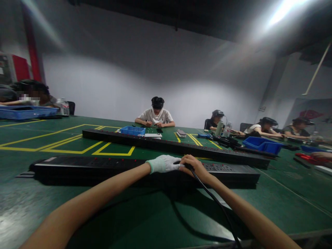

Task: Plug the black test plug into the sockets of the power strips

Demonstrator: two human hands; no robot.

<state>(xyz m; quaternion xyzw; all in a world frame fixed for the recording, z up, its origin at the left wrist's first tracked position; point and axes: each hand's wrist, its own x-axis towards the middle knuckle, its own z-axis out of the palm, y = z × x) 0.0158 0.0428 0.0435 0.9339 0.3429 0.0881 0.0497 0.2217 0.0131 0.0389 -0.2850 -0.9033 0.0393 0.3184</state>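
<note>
A long black power strip (85, 169) lies across the green table in front of me, its row of sockets and small red parts facing up. My left hand (164, 163), in a whitish glove with a mint cuff, rests over the strip's middle. Its fingers come together at a dark piece I cannot make out. My bare right hand (194, 165) meets those fingertips and is closed around the end of a black cable (216, 200). The cable runs down toward the table's near edge. Whatever is at the cable's end is hidden by my fingers.
A second long black power strip (155, 144) lies behind the first. Farther back are a small blue basket (132, 130), a white box (153, 135) and a blue bin (261, 145). A blue tray (26, 112) stands far left. Several people sit around the table (290, 193).
</note>
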